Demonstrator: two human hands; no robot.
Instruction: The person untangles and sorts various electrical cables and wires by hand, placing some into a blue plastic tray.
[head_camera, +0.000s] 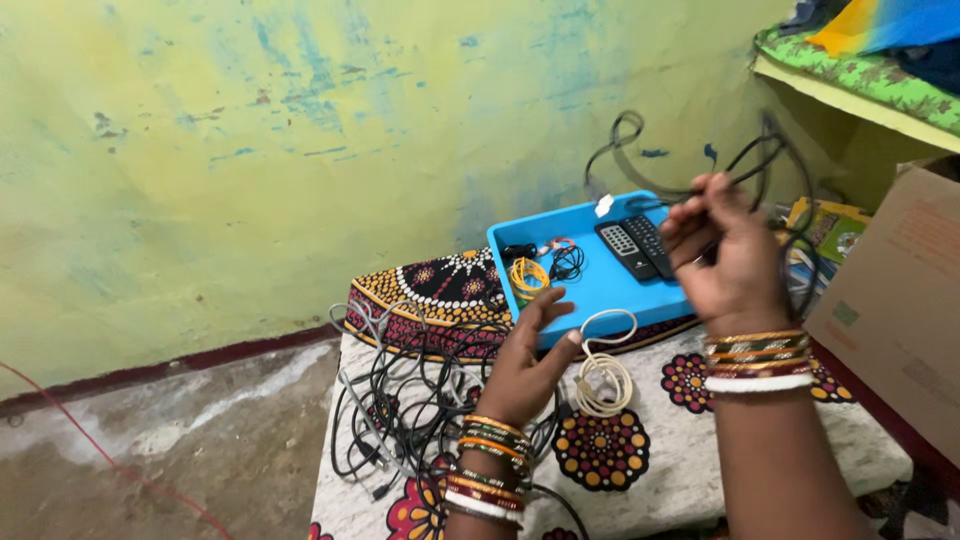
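Observation:
My right hand (725, 255) is raised over the blue tray (600, 290) and grips a looped black cable (770, 165) that blurs in the air. My left hand (530, 365) hovers with fingers spread beside a coiled white cable (603, 375) lying on the floral cloth (640, 470); its thumb is close to the coil. Both wrists wear several bangles. In the tray lie two black remotes (635, 245), a yellow cable coil (527, 275) and a small black cable coil (566, 262).
A tangle of black and grey cables (400, 410) lies on the cloth to the left. A patterned cushion (440, 295) sits behind it. A cardboard box (900, 300) stands at right, a shelf with fabrics (860, 70) above. Bare floor (180, 450) lies left.

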